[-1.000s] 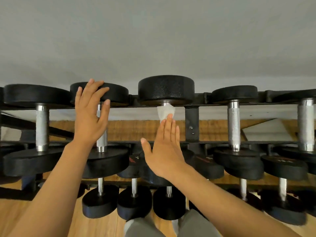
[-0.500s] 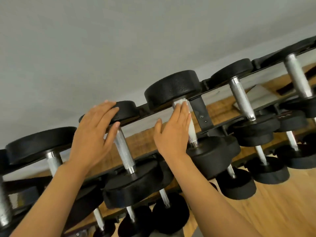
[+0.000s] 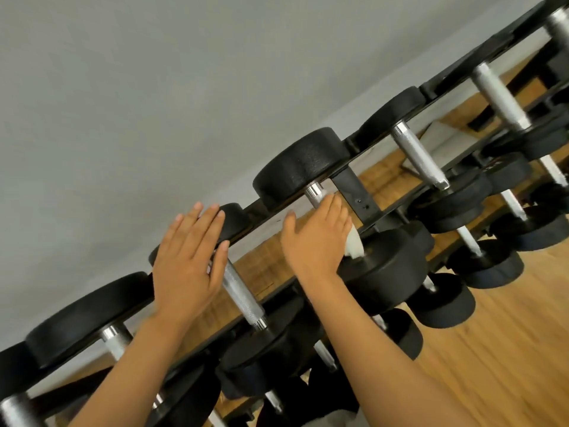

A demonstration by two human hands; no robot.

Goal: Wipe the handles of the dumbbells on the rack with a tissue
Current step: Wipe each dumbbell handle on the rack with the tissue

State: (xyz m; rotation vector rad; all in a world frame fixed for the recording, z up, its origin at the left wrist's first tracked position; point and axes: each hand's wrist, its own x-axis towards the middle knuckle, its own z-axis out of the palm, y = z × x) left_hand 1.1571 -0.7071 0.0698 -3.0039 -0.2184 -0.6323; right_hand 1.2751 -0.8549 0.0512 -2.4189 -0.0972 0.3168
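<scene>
Head view, tilted frame. Right hand [image 3: 317, 238]: fingers straight, pressed a white tissue [image 3: 354, 243] on the handle [image 3: 315, 192] of the centre dumbbell [image 3: 332, 217] on the rack [image 3: 358, 195]; it had slid down from the handle's top, so this handle looked nearly wiped. Left hand [image 3: 187, 260]: flat, holding nothing, resting against the neighbouring dumbbell [image 3: 243, 291], unmoved. Others apparently remained.

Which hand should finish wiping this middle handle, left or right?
Right. The right hand already presses the tissue onto the middle dumbbell's handle. The left hand lies flat and open, with no tissue, against the neighbouring dumbbell.
</scene>
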